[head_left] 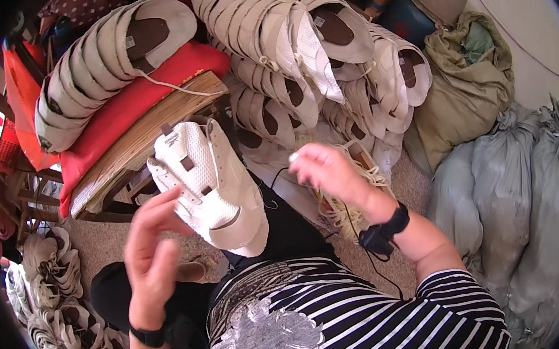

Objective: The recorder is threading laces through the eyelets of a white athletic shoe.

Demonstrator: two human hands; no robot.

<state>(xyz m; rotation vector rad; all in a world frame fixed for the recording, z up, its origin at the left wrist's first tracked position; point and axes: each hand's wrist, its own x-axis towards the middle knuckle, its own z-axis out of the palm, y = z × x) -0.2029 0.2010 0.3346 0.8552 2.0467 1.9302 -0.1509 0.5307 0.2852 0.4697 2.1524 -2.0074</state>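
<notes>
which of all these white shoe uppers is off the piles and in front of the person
The single white shoe upper at centre, beside the left hand with the right hand raised nearby. All the others sit nested in stacks behind it and at the lower left.

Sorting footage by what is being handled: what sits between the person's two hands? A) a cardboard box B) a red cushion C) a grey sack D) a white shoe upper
D: a white shoe upper with perforated panels sits between the left hand and the right hand.

Left hand [151,254] touches white shoe upper [210,188]; right hand [330,173] raised beside.
</notes>
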